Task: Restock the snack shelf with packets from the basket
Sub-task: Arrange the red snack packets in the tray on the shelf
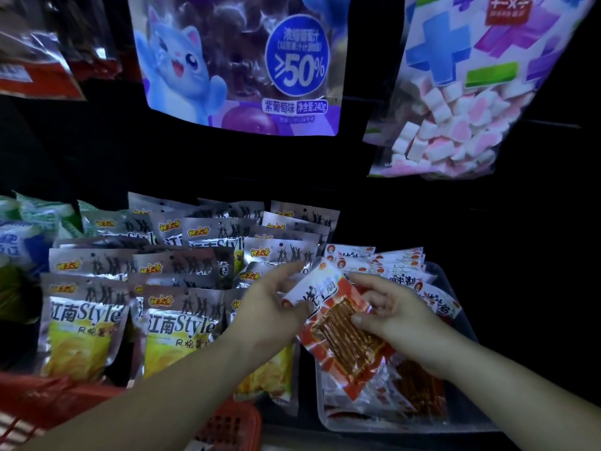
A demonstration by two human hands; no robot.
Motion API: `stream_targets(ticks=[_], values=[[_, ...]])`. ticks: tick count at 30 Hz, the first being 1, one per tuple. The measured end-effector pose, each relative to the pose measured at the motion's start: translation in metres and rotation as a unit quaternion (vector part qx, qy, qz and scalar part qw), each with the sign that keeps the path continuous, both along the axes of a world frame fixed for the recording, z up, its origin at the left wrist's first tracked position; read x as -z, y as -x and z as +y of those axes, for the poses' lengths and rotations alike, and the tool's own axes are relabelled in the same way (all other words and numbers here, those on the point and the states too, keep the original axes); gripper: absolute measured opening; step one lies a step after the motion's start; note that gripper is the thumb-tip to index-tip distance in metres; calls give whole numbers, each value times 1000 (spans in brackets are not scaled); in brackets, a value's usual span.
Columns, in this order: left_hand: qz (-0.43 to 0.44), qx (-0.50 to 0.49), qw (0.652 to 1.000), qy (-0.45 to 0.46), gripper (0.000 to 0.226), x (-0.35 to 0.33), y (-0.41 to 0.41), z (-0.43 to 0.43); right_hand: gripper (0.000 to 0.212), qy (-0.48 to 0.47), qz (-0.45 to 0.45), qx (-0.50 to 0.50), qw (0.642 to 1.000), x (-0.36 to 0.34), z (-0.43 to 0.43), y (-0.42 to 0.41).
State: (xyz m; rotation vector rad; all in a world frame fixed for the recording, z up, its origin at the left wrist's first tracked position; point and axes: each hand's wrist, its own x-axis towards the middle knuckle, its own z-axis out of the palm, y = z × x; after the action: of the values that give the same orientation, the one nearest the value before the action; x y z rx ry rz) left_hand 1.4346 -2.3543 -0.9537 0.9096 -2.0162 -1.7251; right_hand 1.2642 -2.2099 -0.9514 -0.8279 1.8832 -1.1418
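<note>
At the lower left the red basket (pixel 39 408) shows only its mesh rim and wall, and what lies in it cannot be told. Beside it, rows of silver chip packets (pixel 175 323) with yellow fronts stand overlapping on the shelf, upright and leaning back. The left hand (pixel 273 304) comes in over them, its fingers mostly extended behind the upper left corner of a red-and-white packet (pixel 338 327) and its thumb laid on the front edge, so that it pinches that corner lightly. The packet is tilted, held in the air between the two hands, just above the left end of a clear plastic tub (pixel 406 426); brown sticks show through its window. The right hand (pixel 393 317) grips the packet's right side, thumb pressed on the front and fingers curled round behind. The tub sits on the shelf at the right and holds more of the same red-and-white packets (pixel 400 275), some standing in a row at its back, others lying flat in its front.
</note>
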Motion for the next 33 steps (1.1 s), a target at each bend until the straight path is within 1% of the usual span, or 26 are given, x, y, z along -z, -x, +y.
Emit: stream_targets(ticks=[3, 4, 6, 7, 9, 11, 12, 13, 15, 16, 17, 18, 20, 21, 23, 24, 25, 26, 27, 28, 29, 30, 31, 32, 33], values=[[-14, -45, 999, 5, 44, 1, -1, -2, 60, 11, -22, 31, 999, 0, 0, -1], [-10, -66, 998, 5, 43, 2, 0, -3, 59, 18, -21, 48, 998, 1, 0, -1], [-4, -94, 996, -10, 50, 3, -1, -1, 62, 30, -15, 87, 996, 3, -2, -3], [-5, -95, 995, -25, 47, 3, -1, 2, 64, 37, -16, 110, 993, 4, -3, -5], [12, -75, 993, -93, 32, 2, 2, 16, 65, 69, -35, 156, 985, 7, -6, -8], [45, -54, 982, -176, 27, 1, 6, 29, 60, 89, -54, 170, 980, 6, -7, -9], [55, -64, 978, -191, 29, 2, 7, 31, 55, 94, -60, 165, 980, 6, -6, -9], [59, -77, 977, -188, 31, 2, 7, 29, 49, 94, -62, 157, 981, 5, -6, -10], [64, -82, 981, -164, 30, 0, 8, 25, 41, 91, -65, 147, 983, 3, -6, -13], [65, -81, 984, -146, 27, -1, 8, 24, 41, 83, -66, 134, 985, 2, -4, -13], [67, -86, 985, -130, 25, -2, 9, 23, 46, 67, -72, 110, 989, 1, -2, -12], [69, -96, 986, -121, 26, -3, 9, 23, 56, 50, -87, 70, 992, -1, 0, -10], [72, -107, 984, -126, 20, -5, 9, 25, 75, 17, -115, -5, 993, -6, 3, -6], [74, -93, 983, -141, 24, -6, 8, 27, 81, 6, -106, -27, 994, -8, 5, -4], [88, -36, 980, -177, 51, -10, 6, 31, 86, -1, -70, -39, 997, -9, 4, -1], [88, -19, 979, -184, 58, -12, 5, 32, 86, -1, -49, -32, 998, -9, 3, -1], [86, -19, 979, -185, 59, -14, 4, 33, 83, 0, -16, -14, 1000, -7, 2, -3], [81, -31, 980, -181, 56, -14, 4, 33, 79, 2, 33, 9, 999, -5, 2, -5], [77, -46, 982, -166, 49, -14, 4, 32, 73, 8, 96, 38, 995, -4, 2, -6], [70, -50, 988, -129, 42, -11, 4, 31, 68, 19, 157, 54, 986, -3, 3, -6], [60, -46, 996, -55, 38, -5, 3, 30, 62, 40, 193, 51, 979, -4, 4, -7], [50, -33, 997, 41, 37, -1, 4, 31, 57, 63, 184, 37, 980, -6, 2, -10], [45, -13, 992, 121, 35, 2, 4, 34, 54, 84, 125, 26, 988, -12, -1, -15], [50, 16, 982, 180, 32, 5, 4, 38, 52, 102, 38, 18, 994, -15, -4, -20], [58, 50, 973, 217, 29, 6, 4, 43, 49, 115, -38, 12, 993, -17, -7, -24]])
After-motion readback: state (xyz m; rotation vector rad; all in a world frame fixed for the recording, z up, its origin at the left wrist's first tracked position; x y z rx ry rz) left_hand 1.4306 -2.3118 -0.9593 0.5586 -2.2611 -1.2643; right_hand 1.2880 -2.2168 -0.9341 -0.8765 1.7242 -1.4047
